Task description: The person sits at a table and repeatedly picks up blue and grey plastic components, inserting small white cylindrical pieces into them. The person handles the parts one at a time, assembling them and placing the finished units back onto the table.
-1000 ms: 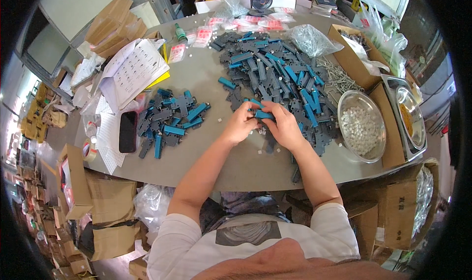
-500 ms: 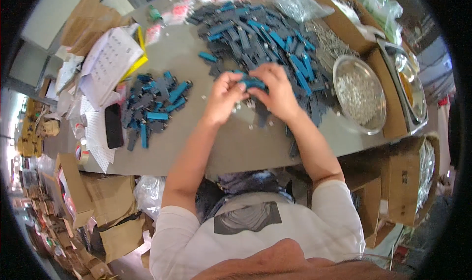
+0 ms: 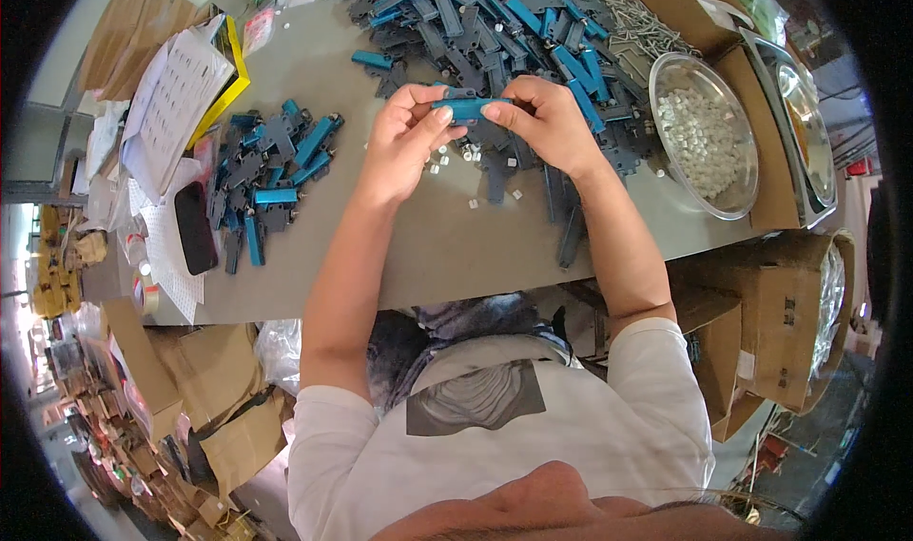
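Both hands hold a blue-and-dark-grey bar-shaped part (image 3: 464,111) level above the table, one at each end. My left hand (image 3: 398,146) pinches its left end, thumb across the blue face. My right hand (image 3: 554,127) grips the other end between thumb and fingers, which partly cover it. Just beyond lies a large heap of similar grey and blue parts (image 3: 466,37). Small white pieces (image 3: 473,151) are scattered on the table below the hands. A smaller pile of blue-and-grey parts (image 3: 276,170) lies to the left.
On the right stands a clear bowl (image 3: 657,146) of small white pieces, beside loose metal pins (image 3: 639,23) and a cardboard box (image 3: 761,132). Papers (image 3: 181,94) and a black phone (image 3: 195,227) lie at the left. Open cartons (image 3: 794,322) stand below the table's edge.
The view has shifted, so the table's contents sit higher in the picture. The held part now shows its long blue side more fully, still between both hands.
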The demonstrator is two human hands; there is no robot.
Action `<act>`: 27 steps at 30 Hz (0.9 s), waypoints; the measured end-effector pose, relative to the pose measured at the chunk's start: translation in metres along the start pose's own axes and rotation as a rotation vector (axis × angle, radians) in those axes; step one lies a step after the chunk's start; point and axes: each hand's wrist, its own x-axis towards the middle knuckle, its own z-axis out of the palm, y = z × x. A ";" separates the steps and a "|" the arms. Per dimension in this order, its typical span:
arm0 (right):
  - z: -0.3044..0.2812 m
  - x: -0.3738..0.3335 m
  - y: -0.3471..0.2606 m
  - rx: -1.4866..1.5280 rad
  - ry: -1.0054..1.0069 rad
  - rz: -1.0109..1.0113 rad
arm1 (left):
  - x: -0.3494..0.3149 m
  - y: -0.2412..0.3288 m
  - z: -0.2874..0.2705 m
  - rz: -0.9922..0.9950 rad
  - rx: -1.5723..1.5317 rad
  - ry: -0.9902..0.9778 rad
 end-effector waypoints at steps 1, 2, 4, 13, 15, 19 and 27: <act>-0.001 0.001 0.001 -0.043 -0.023 0.002 | 0.001 0.001 -0.001 0.012 0.053 0.015; -0.003 0.000 0.000 -0.021 -0.015 0.006 | 0.003 0.002 -0.003 0.024 0.106 0.028; -0.010 -0.003 -0.006 0.015 0.009 0.009 | 0.004 0.012 -0.018 0.170 0.364 0.189; -0.072 -0.046 -0.060 -0.496 -0.157 0.209 | 0.000 0.046 -0.143 0.706 1.362 0.974; -0.069 -0.071 -0.053 -0.652 -0.246 0.297 | 0.002 0.051 -0.098 0.722 1.376 0.748; -0.046 -0.123 -0.041 -0.799 -0.214 0.409 | -0.011 0.023 0.006 0.189 1.086 0.051; -0.043 -0.130 -0.022 -0.587 0.030 0.466 | -0.038 -0.025 0.078 0.427 1.304 -0.351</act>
